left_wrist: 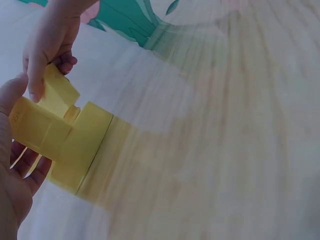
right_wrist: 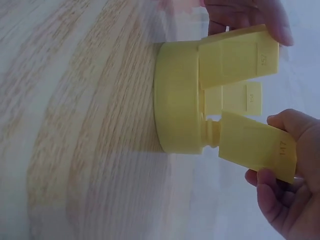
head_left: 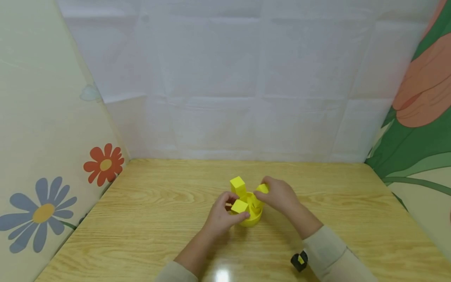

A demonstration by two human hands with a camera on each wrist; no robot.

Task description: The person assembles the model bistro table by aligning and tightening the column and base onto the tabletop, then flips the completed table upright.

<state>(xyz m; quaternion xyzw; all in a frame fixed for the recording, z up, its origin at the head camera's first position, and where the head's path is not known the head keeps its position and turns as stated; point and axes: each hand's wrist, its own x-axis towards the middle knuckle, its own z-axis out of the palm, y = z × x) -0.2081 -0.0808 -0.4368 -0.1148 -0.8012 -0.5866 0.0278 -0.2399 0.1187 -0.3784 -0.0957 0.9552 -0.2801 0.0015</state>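
A round yellow base (head_left: 251, 222) stands on the table with several yellow tapered blocks rising from it. My left hand (head_left: 220, 215) holds the near-left block (head_left: 240, 206), its thumb on one side and fingers on the other. Opposite, my right hand (head_left: 282, 196) pinches the outer end of another block (right_wrist: 257, 147), marked 147. In the right wrist view that block leans outward, and a ridged neck (right_wrist: 212, 133) shows between it and the base. A third block (head_left: 238, 185) stands at the back, untouched.
A small black object with a yellow patch (head_left: 299, 261) lies by the right sleeve. The wood-grain table (head_left: 158, 203) meets a white sheet (head_left: 218, 78) behind, and painted walls flank it.
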